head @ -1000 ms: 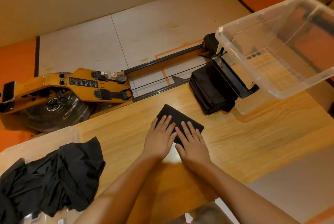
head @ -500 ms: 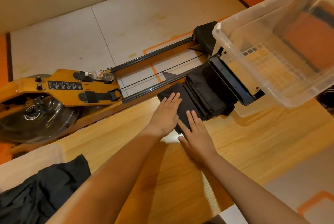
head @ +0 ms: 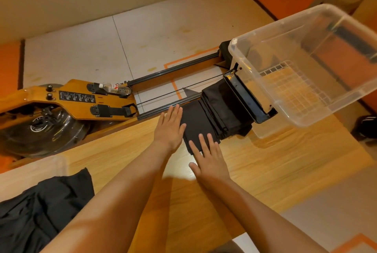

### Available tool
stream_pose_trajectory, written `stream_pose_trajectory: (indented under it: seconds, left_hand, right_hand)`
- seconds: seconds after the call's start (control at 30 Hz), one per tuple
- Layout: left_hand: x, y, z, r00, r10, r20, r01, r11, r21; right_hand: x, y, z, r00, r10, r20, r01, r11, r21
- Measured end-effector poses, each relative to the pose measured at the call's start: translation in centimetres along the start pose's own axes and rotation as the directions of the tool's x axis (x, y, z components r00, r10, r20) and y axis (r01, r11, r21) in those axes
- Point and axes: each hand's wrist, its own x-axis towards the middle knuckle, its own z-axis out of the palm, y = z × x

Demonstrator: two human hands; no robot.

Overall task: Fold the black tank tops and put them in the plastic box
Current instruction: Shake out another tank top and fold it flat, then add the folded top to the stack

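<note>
Folded top lies on the bench, touching the stack beside the box. Left hand lies flat, fingers straight and together along the top's left edge. Right hand, fingers slightly spread, rests on its near edge.

The folded tank top, the stack just right of it and the crumpled pile at near left are plain black. The plastic box at far right is clear, with a white grid on its base. The table shows pale yellow wood grain.
</note>
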Motion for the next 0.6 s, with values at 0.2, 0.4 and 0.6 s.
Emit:
stream_pose_trajectory:
  seconds: [0.2, 0.4, 0.6]
  left_hand:
    - [-3.2, 1.6, -0.9, 0.998, -0.043, -0.048, 0.039, 0.996, -0.075]
    - [-10.1, 2.7, -0.2, 0.983, -0.138, -0.125, 0.126, 0.987, -0.096]
    - [-18.5, 1.6, 2.4, 0.933, -0.299, -0.201, 0.278, 0.953, -0.122]
  right_hand:
    - [-2.9, 0.2, -1.6, 0.951, -0.304, -0.059, 0.305, 0.952, 0.006]
    - [-4.2, 0.4, -3.2, 0.929, -0.365, -0.065, 0.367, 0.93, 0.026]
    - [-5.6, -1.0, -3.5, 0.877, -0.479, -0.032, 0.48, 0.876, 0.053]
